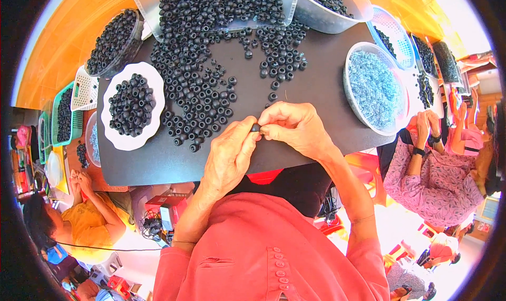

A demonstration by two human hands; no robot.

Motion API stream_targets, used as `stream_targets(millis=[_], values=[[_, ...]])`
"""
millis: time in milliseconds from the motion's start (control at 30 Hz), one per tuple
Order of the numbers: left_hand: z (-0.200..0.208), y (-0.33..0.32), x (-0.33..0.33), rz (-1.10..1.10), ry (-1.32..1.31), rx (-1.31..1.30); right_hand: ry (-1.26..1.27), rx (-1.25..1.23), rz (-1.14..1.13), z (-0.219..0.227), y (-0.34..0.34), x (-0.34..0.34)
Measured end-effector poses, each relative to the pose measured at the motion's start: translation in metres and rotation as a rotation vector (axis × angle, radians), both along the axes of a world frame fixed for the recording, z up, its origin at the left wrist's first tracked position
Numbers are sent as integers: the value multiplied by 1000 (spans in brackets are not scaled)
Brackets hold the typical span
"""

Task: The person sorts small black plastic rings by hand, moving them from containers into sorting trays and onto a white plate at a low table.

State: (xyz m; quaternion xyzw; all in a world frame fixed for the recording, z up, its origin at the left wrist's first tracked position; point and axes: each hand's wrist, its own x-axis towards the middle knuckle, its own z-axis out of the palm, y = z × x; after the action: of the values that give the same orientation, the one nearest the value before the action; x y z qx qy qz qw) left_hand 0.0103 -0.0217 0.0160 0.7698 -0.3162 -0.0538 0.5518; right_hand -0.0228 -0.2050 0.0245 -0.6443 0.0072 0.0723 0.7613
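1. By the dark table's (327, 74) near edge: one black bead (256, 127), gripped by fingertips of left hand (230, 153) and right hand (296, 130); seemingly unfinished.
2. Table's left: white dish (132, 144) of beads, perhaps done.
3. Table's far side: loose beads (196, 93), apparently remaining.

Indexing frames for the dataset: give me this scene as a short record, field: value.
left hand: fingertips pinching a small round black piece
right hand: fingertips at the same piece
surface: dark tabletop
loose stock: spread of black pieces beyond the hands
left side: white scalloped plate holding black pieces
right side: round bowl of light blue pieces
co-workers: person in orange, left; person in patterned pink, right
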Motion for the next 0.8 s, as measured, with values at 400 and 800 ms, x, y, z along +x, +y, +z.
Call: stream_targets(millis=[400,800], values=[[4,5,9,-57,-160,73,38,176,-29,-15,6,2],[13,0,2,-83,56,32,-29,113,-11,-13,8,-3]])
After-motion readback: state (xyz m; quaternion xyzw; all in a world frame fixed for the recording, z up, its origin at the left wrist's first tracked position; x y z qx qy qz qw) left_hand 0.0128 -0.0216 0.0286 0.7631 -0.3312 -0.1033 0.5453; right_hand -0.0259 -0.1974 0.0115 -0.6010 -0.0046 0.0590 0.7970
